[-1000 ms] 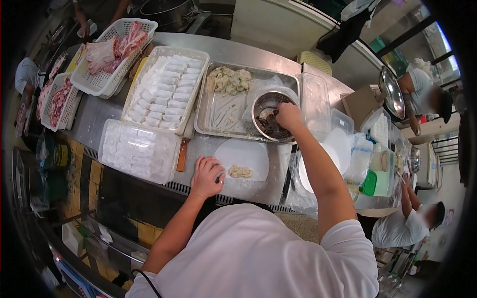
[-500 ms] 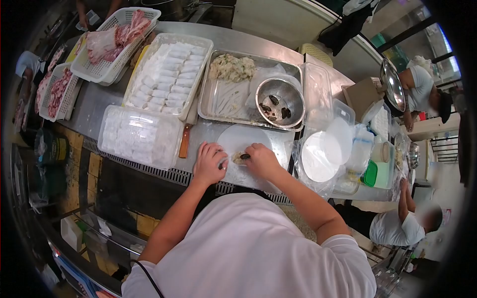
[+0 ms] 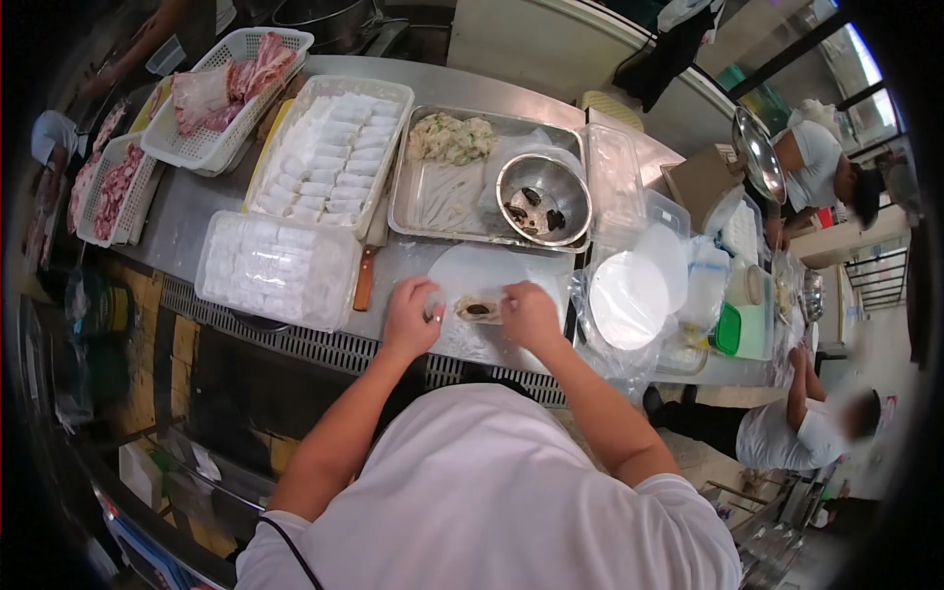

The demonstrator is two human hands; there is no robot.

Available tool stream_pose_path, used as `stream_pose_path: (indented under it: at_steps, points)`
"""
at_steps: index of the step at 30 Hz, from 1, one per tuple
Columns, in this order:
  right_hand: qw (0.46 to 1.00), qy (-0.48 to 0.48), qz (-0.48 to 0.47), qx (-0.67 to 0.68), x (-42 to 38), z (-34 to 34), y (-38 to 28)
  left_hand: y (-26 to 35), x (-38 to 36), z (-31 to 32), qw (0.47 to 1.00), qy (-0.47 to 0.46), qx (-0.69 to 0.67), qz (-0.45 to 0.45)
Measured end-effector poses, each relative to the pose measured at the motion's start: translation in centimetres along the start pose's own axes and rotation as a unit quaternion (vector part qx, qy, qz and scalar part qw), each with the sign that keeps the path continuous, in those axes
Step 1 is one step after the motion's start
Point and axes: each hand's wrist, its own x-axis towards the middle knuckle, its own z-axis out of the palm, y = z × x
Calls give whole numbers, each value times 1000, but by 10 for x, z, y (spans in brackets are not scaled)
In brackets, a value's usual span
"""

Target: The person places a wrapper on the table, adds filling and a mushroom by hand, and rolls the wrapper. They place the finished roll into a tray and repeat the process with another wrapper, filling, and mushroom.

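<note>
A round, translucent rice paper wrapper (image 3: 477, 262) lies flat on the steel table before me. Near its close edge sits a small mound of pale filling (image 3: 479, 311) topped by a dark, oval piece. My left hand (image 3: 413, 317) is closed at the wrapper's left side, fingers curled on its edge. On the opposite side, my right hand (image 3: 529, 315) pinches the wrapper's edge beside the filling. Beyond the wrapper, a steel bowl (image 3: 543, 200) with several dark pieces rests in a metal tray (image 3: 433, 202), along with a heap of pale filling mixture (image 3: 452, 139).
A knife (image 3: 365, 278) lies left of my hands. Further left are a tub of white rolls (image 3: 334, 157), a lidded container (image 3: 278, 270) and baskets of raw meat (image 3: 221, 98). A stack of white round wrappers (image 3: 624, 300) is at right. Other people work nearby.
My right hand has let go of the dark piece, which now lies on the filling, and has shifted right to the wrapper's edge. My left hand has moved slightly with its fingers at the left edge.
</note>
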Motion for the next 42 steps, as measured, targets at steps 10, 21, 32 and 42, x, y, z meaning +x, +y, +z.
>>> stream_pose_path:
  at_steps: [10,21,32,42]
  points:
    - [944,-64,293,135,0,4,37,18,42,2,967,-124,97,-200]
    - [931,-50,312,183,-35,9,13,39,-5,-16,944,-189,-3,-272]
    - [981,38,107,155,-55,23,-22,53,-6,20,988,-80,42,122]
    - [981,14,-178,73,-22,19,-19,42,-3,18,977,-177,-119,0]
